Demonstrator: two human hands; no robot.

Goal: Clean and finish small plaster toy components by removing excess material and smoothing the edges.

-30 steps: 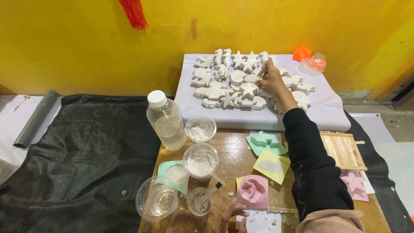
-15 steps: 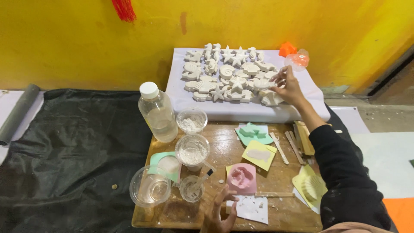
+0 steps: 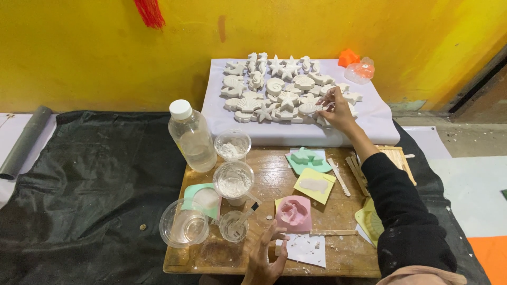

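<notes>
Where the wooden board [image 3: 274, 174] ends at its far edge, a white pad [image 3: 380, 119] is laid against the yellow wall [image 3: 105, 53], and a crowd of white plaster casts [image 3: 280, 87] is spread over it: stars, shells, seahorses and fish, pale and matte, lying flat. The right hand [image 3: 337, 108] is stretched far forward over the right part of the pad, its fingertips pinched on a small white cast [image 3: 311, 108] at the near right of the crowd; the piece lies flat with its longer side running left to right, though its exact shape cannot be told.

The left hand [image 3: 266, 256] is rested at the near edge of the board, fingers closed on a small white block [image 3: 280, 247], just beside a pink mould [image 3: 294, 212] and a white sheet [image 3: 306, 250].

To the left, a clear bottle [image 3: 191, 136] with a white cap is stood upright, part filled with clear liquid. Two plastic cups [image 3: 233, 145] [image 3: 233, 182] holding white powder are set near it. A wide clear cup [image 3: 184, 224] is seen at the near left, and a small cup [image 3: 233, 226] with a stirring stick beside it.
</notes>
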